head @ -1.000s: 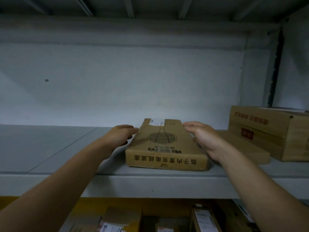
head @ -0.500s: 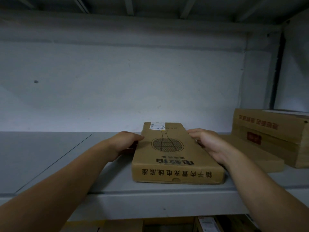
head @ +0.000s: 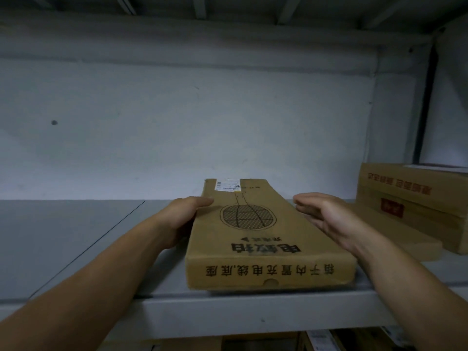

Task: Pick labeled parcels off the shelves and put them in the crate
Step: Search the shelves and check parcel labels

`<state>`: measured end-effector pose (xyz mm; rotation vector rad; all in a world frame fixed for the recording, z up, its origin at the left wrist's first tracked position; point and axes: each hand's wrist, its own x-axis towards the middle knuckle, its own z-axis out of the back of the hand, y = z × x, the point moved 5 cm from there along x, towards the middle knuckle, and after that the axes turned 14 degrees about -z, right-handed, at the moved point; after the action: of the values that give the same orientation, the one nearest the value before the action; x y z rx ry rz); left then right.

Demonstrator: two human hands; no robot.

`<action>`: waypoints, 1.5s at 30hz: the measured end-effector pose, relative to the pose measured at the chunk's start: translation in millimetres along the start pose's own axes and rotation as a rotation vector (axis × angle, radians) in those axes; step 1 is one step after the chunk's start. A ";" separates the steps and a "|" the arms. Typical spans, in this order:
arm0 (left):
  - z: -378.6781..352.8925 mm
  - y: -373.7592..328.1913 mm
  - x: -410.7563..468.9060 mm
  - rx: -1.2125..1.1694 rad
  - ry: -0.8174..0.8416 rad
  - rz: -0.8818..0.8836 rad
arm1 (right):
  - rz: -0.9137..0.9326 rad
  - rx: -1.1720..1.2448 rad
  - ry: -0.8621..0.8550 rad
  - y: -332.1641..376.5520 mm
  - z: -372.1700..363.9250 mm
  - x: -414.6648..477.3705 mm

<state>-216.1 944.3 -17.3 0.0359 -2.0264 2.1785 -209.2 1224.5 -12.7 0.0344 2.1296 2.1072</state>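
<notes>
Swatter box lies flat on the shelf btwn my hands, near end at the lip, prob. so it slides straight out. L hand grips its left edge, thumb on top. R hand is open, fingers straight along the right edge; contact unclear. One shipping label, far end. Two more right of my R fingers: flat carton, tall carton.

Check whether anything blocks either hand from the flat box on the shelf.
Nothing visible does. The left hand grips the box by its left edge; the right hand is open beside its right edge.
</notes>
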 end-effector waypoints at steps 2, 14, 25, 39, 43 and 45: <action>2.0 -2.7 -0.9 -0.059 -0.015 -0.037 | 0.001 0.023 -0.009 2.5 1.7 1.8; -12.3 -6.7 -9.4 -0.255 0.118 -0.061 | -0.129 0.089 0.091 -5.1 -7.9 -7.8; -18.4 -12.1 -15.9 -0.258 0.149 -0.067 | -0.164 0.069 0.170 -5.9 -11.2 -12.1; -17.0 -23.5 -22.8 -0.385 0.137 -0.186 | -0.097 0.055 0.235 -0.1 -19.7 -28.6; -18.1 -27.0 -26.7 -0.337 0.135 -0.220 | -0.088 0.083 0.258 2.4 -18.8 -31.1; -17.8 -27.9 -31.1 -0.337 0.127 -0.247 | -0.066 0.094 0.278 4.6 -19.3 -33.5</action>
<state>-179.9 960.6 4.8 0.0966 -2.1569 1.6345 -178.8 1201.4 -5.0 -0.3332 2.3435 2.0779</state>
